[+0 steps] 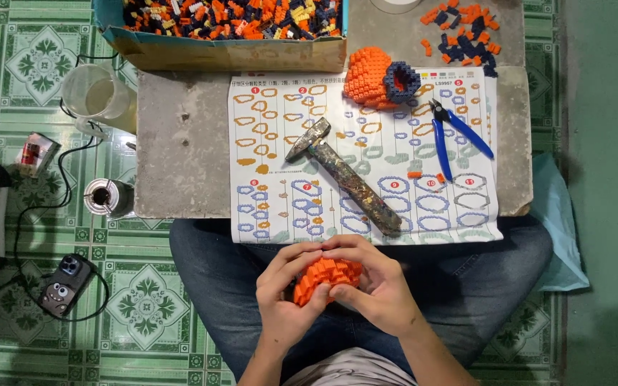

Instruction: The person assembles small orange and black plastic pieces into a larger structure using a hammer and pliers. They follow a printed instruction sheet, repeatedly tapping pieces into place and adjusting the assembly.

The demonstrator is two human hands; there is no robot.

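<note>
Green patterned floor tiles (30, 61) spread under everything, and the person sits on them with legs crossed in blue jeans (209, 271). A grey concrete slab (180, 143) serves as a low table just in front of the knees, likely so that parts and tools lie within easy reach. At its far edge stands a cardboard box (230, 51) full of small orange, dark blue and yellow bricks; its top is cut off by the frame. A printed instruction sheet (280, 207) lies flat on the slab, facing the person for reading. Across it rests a worn hammer (345, 179), laid diagonally, and blue-handled cutters (459, 136) lie to the right. Near the sheet's top sits a finished orange and blue brick piece (380, 78), with loose bricks (466, 32) scattered beyond it.

Over the lap, the left hand (280, 304) and the right hand (380, 289) both close their grip around an orange brick assembly (325, 277), fingers curled over its top and thumbs underneath, apparently to press its layers together. The fingers hide much of its shape. A phone (66, 284) and a clear cup (98, 91) stand on the floor to the left.
</note>
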